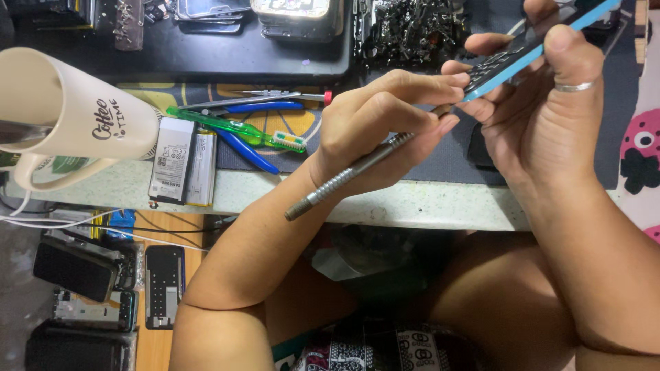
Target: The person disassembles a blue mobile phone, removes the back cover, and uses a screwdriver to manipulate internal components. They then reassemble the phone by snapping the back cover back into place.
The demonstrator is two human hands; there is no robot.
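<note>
Blue-edged keypad phone sits tilted in the right hand, held up above the far right part of the tabletop, its keypad facing the person. The right thumb, next to a finger wearing a ring, presses on the near edge while the other fingers curl behind and clamp the body. The left hand is closed in a pen grip around a slim metal screwdriver, its knurled handle trailing back past the wrist toward the tabletop's front edge, its tip at the phone's lower end; whether it is seated in anything I cannot tell.

To do this well, I judge the tool should stay in line with its tip, pressed lightly, with the right hand keeping the phone from rocking.

Near the left edge lie a green toothbrush, blue-handled pliers, two flat batteries and a cream mug.
</note>
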